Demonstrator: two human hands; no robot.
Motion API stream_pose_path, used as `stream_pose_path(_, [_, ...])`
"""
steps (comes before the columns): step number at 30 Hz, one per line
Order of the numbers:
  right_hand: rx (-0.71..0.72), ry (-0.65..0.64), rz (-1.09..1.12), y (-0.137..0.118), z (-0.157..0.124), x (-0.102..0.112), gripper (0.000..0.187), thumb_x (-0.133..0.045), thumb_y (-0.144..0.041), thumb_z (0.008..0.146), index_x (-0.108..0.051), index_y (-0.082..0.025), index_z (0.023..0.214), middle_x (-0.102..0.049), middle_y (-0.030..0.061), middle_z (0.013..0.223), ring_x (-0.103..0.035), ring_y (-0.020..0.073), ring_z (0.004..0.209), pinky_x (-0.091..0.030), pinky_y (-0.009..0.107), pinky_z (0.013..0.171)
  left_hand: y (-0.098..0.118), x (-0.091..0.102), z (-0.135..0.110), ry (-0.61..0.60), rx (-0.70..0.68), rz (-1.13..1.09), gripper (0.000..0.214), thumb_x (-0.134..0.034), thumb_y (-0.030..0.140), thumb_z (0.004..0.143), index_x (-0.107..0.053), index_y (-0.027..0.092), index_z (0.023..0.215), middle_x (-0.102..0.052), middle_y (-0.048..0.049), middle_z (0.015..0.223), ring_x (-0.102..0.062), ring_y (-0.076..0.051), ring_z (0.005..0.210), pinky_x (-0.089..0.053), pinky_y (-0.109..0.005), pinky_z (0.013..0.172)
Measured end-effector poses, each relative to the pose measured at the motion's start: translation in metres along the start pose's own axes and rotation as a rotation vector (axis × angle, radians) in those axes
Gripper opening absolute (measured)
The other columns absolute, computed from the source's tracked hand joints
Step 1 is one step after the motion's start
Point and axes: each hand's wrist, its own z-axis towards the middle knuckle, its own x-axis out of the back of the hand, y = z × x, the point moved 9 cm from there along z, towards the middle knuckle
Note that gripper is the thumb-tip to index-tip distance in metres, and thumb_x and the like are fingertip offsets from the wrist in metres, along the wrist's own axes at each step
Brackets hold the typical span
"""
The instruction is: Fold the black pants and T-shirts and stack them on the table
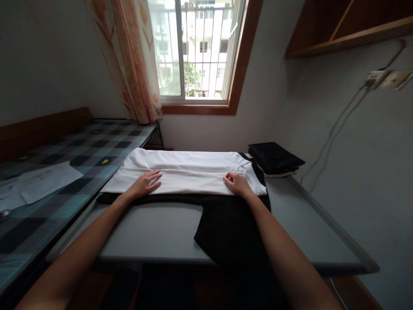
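A white and black shirt (190,160) lies on the table, its white cloth folded into a wide band with a crease running across it. Black cloth shows along the near edge, and a black sleeve-like part (232,228) spreads toward me and over the table's front edge. On the left part of the white cloth, my left hand (145,184) rests flat with its fingers apart. Toward the right end, my right hand (237,183) bears on the same cloth with bent fingers drawn together. Its fingertips are partly hidden, but they appear to pinch the cloth.
Folded black cloths (274,157) are stacked at the table's back right corner. The grey table (155,232) stands beside a bed with a checked cover (58,150), where papers (48,183) lie. A curtained window (200,56) is ahead; cords hang from a wall socket (376,79).
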Motion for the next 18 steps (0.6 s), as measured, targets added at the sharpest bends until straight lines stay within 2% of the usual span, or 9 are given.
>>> stream_pose_path(9, [-0.002, 0.002, 0.015, -0.0003, -0.0007, 0.0012, 0.021, -0.054, -0.034, 0.09, -0.065, -0.019, 0.081, -0.068, 0.0034, 0.075, -0.058, 0.0164, 0.07, -0.034, 0.026, 0.066, 0.0017, 0.0003, 0.0, -0.011, -0.008, 0.004, 0.074, -0.037, 0.068, 0.09, -0.06, 0.012, 0.133, -0.05, -0.0149, 0.145, -0.042, -0.029, 0.137, -0.031, -0.044, 0.115])
stream_pose_path(18, [-0.002, 0.004, 0.004, 0.0008, -0.0001, 0.0006, 0.022, -0.053, -0.036, 0.09, -0.066, -0.019, 0.082, -0.068, 0.0039, 0.075, -0.059, 0.0173, 0.071, -0.035, 0.027, 0.066, 0.0022, 0.0014, -0.0002, -0.013, 0.019, -0.019, 0.074, -0.037, 0.071, 0.088, -0.06, 0.017, 0.133, -0.051, -0.0119, 0.145, -0.042, -0.029, 0.138, -0.03, -0.045, 0.116])
